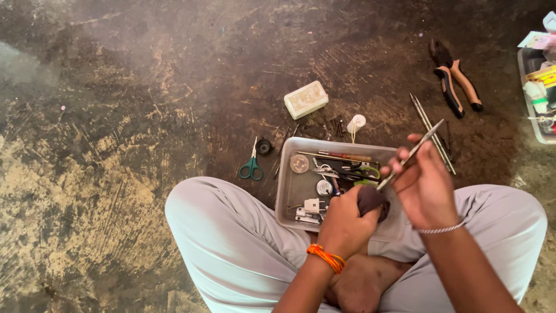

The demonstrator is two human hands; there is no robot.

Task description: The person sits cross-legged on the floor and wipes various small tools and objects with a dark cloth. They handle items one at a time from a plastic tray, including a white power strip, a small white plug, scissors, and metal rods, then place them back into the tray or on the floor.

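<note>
The left hand (343,223) is closed around a small dark part (372,201) over the lap, while the right hand (425,185) pinches a thin metal tool (410,155) whose tip touches it. The work looks midway. Beyond lie a grey tray (288,200), scissors (251,165) and pliers (454,79).

head camera looks steeply down, close over lap.

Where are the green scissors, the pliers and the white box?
Scissors (251,168), head view, on the green handles.
Pliers (454,87), head view, on the handles near the joint.
White box (306,99), head view, on its top face.
</note>
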